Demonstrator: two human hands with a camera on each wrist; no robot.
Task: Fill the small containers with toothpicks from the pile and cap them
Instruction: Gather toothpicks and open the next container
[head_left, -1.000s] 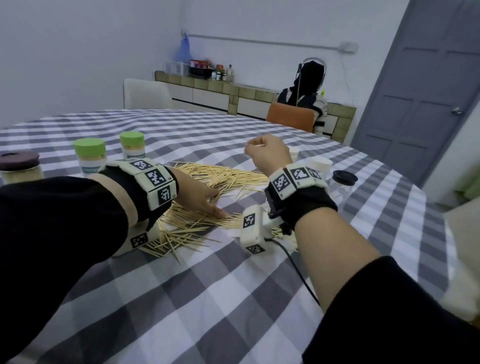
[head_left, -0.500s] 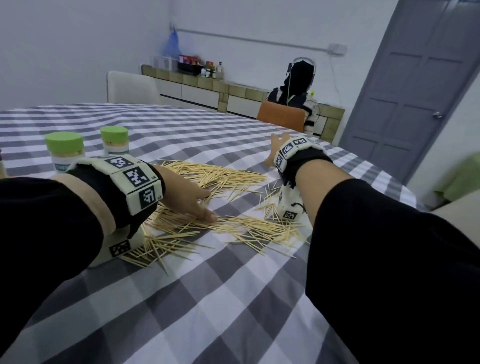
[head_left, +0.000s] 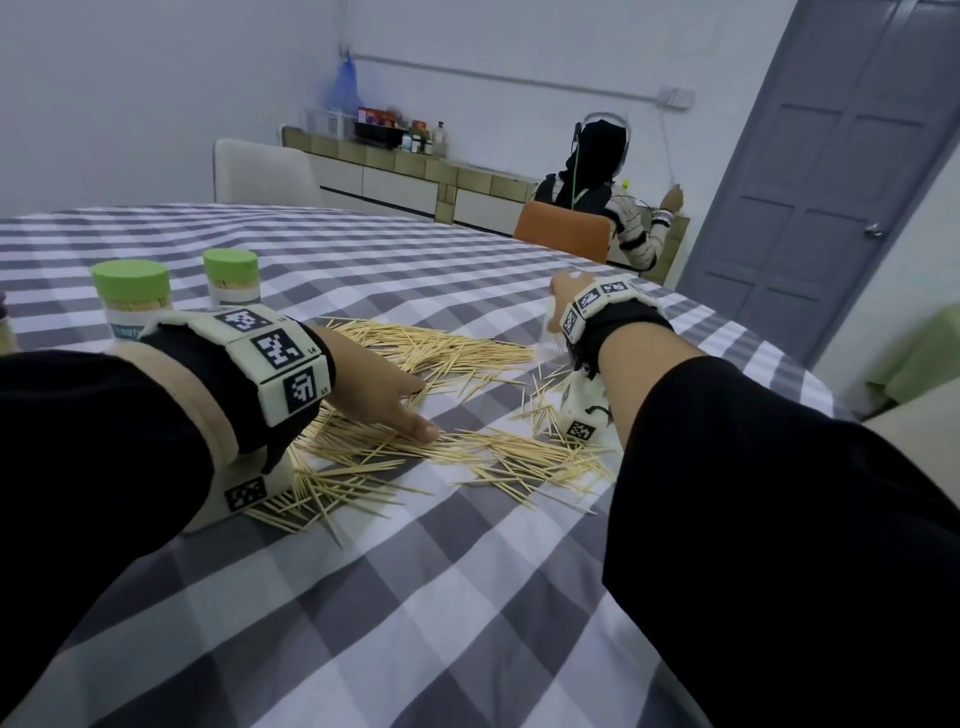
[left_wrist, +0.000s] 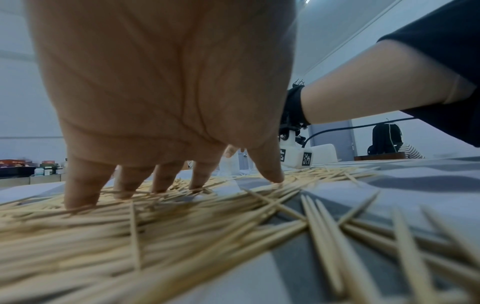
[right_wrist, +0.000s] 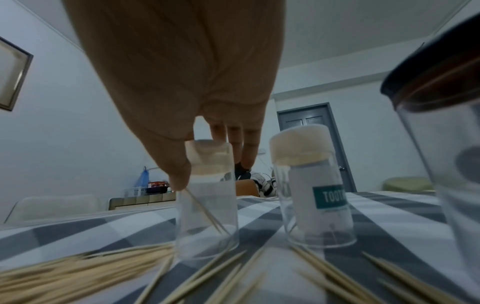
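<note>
A loose toothpick pile (head_left: 467, 452) lies on the checked tablecloth. My left hand (head_left: 410, 410) rests on it with fingers straight and spread, the fingertips (left_wrist: 80, 197) pressing the toothpicks (left_wrist: 130, 236). My right hand (head_left: 563, 291) reaches to the far right of the pile. In the right wrist view its thumb and fingers (right_wrist: 213, 162) grip the white-capped top of a small clear container (right_wrist: 207, 216). One toothpick (right_wrist: 205, 209) slants down from the thumb tip; whether it is inside the container I cannot tell. A second white-capped container (right_wrist: 314, 195) with a teal label stands beside it.
Two green-capped containers (head_left: 131, 296) (head_left: 231, 278) filled with toothpicks stand at the left rear. A larger dark-lidded clear jar (right_wrist: 441, 123) stands close at the right. Beyond the round table (head_left: 415, 597) are a white chair (head_left: 265, 174), an orange chair (head_left: 563, 234) and a seated person (head_left: 602, 171).
My right hand went from above the pile, forward and down to the capped container at the far right. The left hand stayed flat on the toothpicks.
</note>
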